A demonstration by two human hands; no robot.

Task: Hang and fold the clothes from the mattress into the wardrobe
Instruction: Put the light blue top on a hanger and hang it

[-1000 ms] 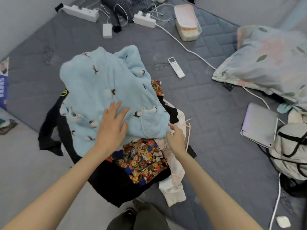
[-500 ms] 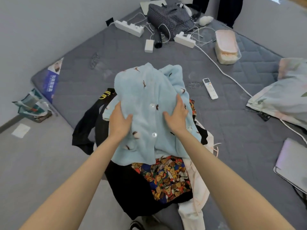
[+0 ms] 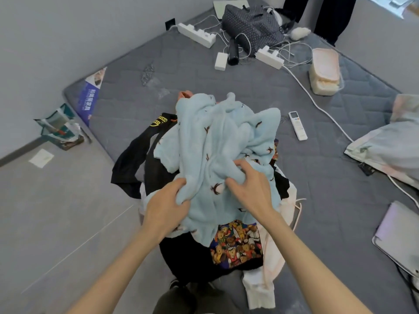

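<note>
On the grey floor [image 3: 56, 211] at the far left lies a small white slip of paper [image 3: 41, 157]. A teal and green bag [image 3: 60, 128] stands just beside the corner of the grey quilted mattress [image 3: 127, 105]. A heap of clothes sits at the mattress's near edge. A black garment with a yellow print [image 3: 140, 159] hangs off the heap's left side towards the floor.

The left hand [image 3: 165, 208] grips a bunched fold of the light-blue fleece garment with small dark motifs [image 3: 217, 141], fingers and thumb curled into the cloth. This fleece garment lies crumpled on top of the heap, still on the mattress. Far behind it lies a white power strip [image 3: 197, 35].

A dark garment with a colourful teddy-bear print [image 3: 237, 244] shows under the fleece's near edge. The right hand [image 3: 251, 189], near the left one, holds the same fleece with its fingers dug in. A dark dotted bag [image 3: 251, 23] sits at the far end of the mattress, with a second white power strip [image 3: 269, 57] in front of it.

A white and pale-pink garment [image 3: 263, 288] trails down the heap's right side. Just right of the heap lies a white remote control [image 3: 297, 125]. Farther back stands a clear container with a pink lid [image 3: 325, 72]. A pale floral pillow [image 3: 385, 148] and a flat lilac case [image 3: 394, 236] lie at the right edge.
</note>
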